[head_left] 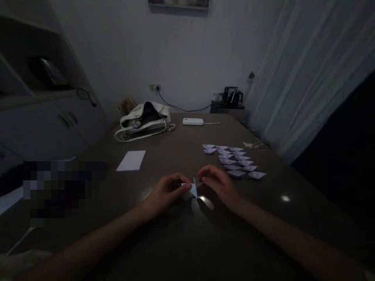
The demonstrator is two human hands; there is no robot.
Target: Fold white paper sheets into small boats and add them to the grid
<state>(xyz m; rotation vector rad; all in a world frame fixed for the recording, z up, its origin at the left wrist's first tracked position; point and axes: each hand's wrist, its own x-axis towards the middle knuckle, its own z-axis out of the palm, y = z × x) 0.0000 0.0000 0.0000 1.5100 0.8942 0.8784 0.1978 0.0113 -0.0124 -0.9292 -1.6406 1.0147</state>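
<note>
Small folded white paper piece (191, 190): just above the brown glossy tabletop (164, 242), between my 2 hands. My left hand (166, 191) pinched it, thumb against fingers. My right hand (218, 185) curved beside it, fingers bent; could not tell whether they touched it. Rows of pale folded paper boats (234, 160) sat beyond, to the right; flat white paper stack (131, 160), left.

My big brown table (175, 146) is shiny. A white bag (158, 113) sits at the far left. Near it lies a white box (193, 121) with a short cord. I see a stack of white paper (131, 160) on the left and rows of little folded papers (235, 162) on the right.
</note>
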